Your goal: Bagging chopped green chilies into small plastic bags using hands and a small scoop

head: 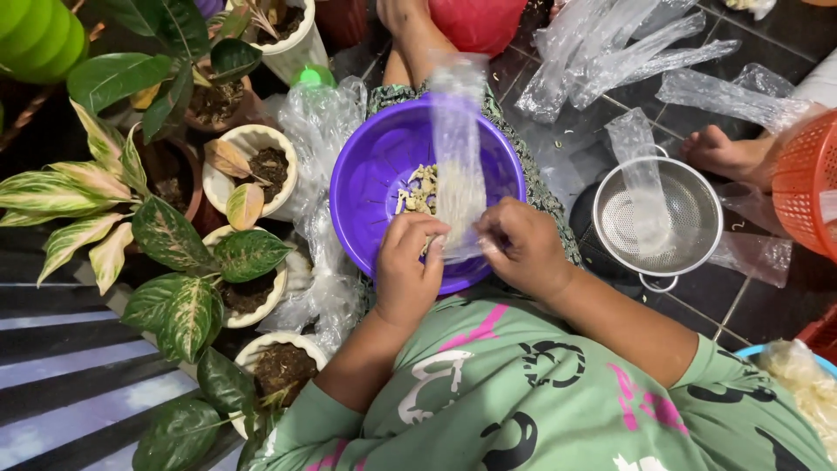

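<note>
1. Hands meet at the near rim of the round purple plastic bowl [384, 174]: the left hand [405, 270] and right hand [523, 249] each pinch the lower end of a long clear plastic sleeve bag [458, 148], fingertips pressed together on the film.
2. Film this thin looks light, limp and slippery; it is best taken by its edges, as both hands do.
3. Inside the bowl lie pale beige food scraps [421, 190], under the raised bag.
4. Right of the bowl sits a round metal mesh strainer [697, 218] with another bag draped in it.
5. Farther off, more crumpled clear bags [610, 44] lie on the dark tiled floor [767, 26].
</note>
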